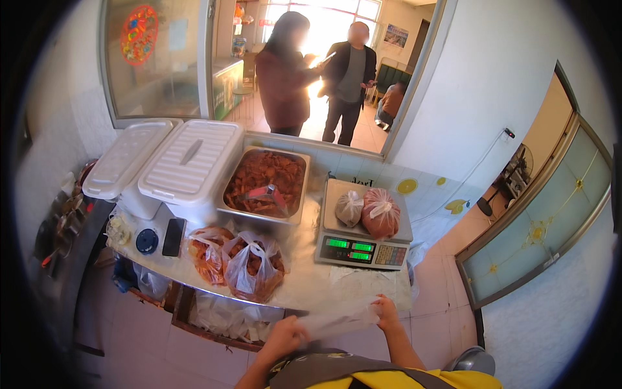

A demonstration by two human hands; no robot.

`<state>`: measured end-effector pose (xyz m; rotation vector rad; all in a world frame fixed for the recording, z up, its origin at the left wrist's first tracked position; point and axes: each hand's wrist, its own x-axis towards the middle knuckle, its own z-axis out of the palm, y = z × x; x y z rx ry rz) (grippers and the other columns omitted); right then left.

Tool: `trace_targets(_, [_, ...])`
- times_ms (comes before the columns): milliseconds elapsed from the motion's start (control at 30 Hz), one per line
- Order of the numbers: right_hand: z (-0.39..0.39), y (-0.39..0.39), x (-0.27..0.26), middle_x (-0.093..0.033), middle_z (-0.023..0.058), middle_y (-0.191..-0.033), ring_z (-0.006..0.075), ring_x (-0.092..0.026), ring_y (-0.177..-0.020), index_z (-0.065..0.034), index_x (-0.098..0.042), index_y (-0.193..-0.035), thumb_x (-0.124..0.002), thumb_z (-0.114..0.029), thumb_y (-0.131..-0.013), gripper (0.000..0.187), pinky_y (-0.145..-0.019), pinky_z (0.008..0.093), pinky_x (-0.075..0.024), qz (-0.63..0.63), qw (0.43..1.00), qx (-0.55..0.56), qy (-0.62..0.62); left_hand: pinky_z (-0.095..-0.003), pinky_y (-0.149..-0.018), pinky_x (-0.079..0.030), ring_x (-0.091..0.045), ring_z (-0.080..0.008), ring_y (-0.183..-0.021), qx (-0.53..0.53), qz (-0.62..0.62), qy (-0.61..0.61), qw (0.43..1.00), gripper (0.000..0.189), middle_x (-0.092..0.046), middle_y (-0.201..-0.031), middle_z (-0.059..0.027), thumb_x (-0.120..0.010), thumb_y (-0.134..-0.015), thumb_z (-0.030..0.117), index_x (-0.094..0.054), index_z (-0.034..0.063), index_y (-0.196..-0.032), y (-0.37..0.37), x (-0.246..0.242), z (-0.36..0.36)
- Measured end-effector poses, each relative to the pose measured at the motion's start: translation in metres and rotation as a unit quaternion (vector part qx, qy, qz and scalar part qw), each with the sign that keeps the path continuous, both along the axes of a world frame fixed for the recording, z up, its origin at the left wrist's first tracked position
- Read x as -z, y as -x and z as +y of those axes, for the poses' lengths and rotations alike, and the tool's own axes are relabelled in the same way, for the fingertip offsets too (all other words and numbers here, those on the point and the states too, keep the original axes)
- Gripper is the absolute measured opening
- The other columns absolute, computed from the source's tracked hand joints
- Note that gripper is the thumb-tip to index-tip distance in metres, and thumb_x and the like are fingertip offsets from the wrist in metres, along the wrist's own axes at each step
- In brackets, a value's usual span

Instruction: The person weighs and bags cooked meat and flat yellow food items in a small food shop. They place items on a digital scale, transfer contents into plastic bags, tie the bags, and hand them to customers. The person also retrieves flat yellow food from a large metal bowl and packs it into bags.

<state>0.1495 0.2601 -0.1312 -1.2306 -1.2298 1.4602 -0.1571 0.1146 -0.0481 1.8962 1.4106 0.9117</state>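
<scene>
A translucent white plastic bag (340, 318) is stretched between my hands, low in front of the table's edge. My left hand (290, 331) grips its left end and my right hand (385, 311) its right end. Beyond my right hand, a digital scale (362, 254) with lit green displays carries a small tied bag of greyish contents (349, 209) and a larger tied bag of reddish contents (381, 214). Two knotted plastic bags of reddish-brown food, one (209, 253) left of the other (254, 270), sit at the table's front. Behind them is a steel tray (300, 214) of similar food with red-handled tongs (267, 194).
Two lidded white plastic bins (192, 160) (131, 155) stand at the table's back left. A phone (174, 237) and a dark round lid (147, 241) lie before them. An open drawer (218, 332) holds plastic bags. Several people are beyond the window opening. A glass-panelled door (539, 223) stands right.
</scene>
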Motion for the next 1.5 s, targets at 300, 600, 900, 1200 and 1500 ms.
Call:
trace_targets(300, [-0.026,0.065,-0.092,-0.045,0.0058,-0.07,0.0211,-0.047,-0.065,-0.0061,-0.048,-0.077,-0.054,0.001,-0.06,0.019,-0.058,0.0301,-0.0371,-0.37,0.886,-0.007,-0.281,-0.0502,-0.073,-0.045,-0.054,-0.0431,-0.084,-0.291,0.119,0.1,0.944,0.023,-0.054,-0.095,-0.0248,-0.051,-0.072,0.003,-0.054,-0.0026,-0.094,-0.024,0.034,0.016])
trace_targets(600, [-0.056,0.09,-0.05,-0.057,0.0098,-0.072,0.0256,-0.054,-0.066,-0.0052,-0.059,-0.078,-0.054,-0.009,-0.078,0.007,-0.063,0.0339,-0.0452,-0.291,0.831,-0.208,-0.426,-0.0518,-0.068,-0.041,-0.052,-0.0442,-0.078,-0.126,-0.02,0.055,0.99,0.03,-0.052,-0.079,-0.028,-0.048,-0.07,0.001,-0.051,-0.0016,-0.1,-0.037,-0.005,0.025])
trace_targets(900, [0.013,0.036,0.075,-0.061,0.008,-0.104,0.0194,-0.058,-0.092,-0.0091,-0.053,-0.119,-0.053,-0.022,-0.088,0.033,-0.073,0.0337,-0.0485,0.226,0.93,-0.195,0.214,-0.0472,-0.065,-0.044,-0.054,-0.0416,-0.072,-0.221,0.147,0.14,0.954,0.083,-0.053,-0.081,-0.0265,-0.049,-0.071,-0.001,-0.011,0.0065,-0.144,-0.035,-0.01,-0.005])
trace_targets(1200, [0.024,0.067,-0.186,-0.064,0.0058,-0.094,0.0167,-0.061,-0.085,-0.0112,-0.038,-0.134,-0.055,-0.017,-0.087,0.051,-0.082,0.0334,-0.0468,-0.15,0.867,-0.441,-0.177,-0.0491,-0.057,-0.04,-0.053,-0.0407,-0.062,-0.206,0.103,0.122,0.965,0.026,-0.053,-0.065,-0.0247,-0.05,-0.066,0.001,-0.054,-0.0047,-0.092,-0.009,0.039,-0.015])
trace_targets(1500, [0.113,0.085,-0.332,-0.061,0.0021,-0.072,0.006,-0.05,-0.056,-0.0043,-0.051,-0.124,-0.059,-0.004,-0.082,0.043,-0.049,0.0193,-0.0407,-0.02,0.932,0.09,-0.35,-0.041,-0.06,-0.044,-0.055,-0.0308,-0.066,-0.195,-0.047,0.14,0.97,0.042,-0.054,-0.073,-0.0177,-0.05,-0.067,0.003,-0.056,-0.0015,-0.109,-0.031,0.037,-0.024])
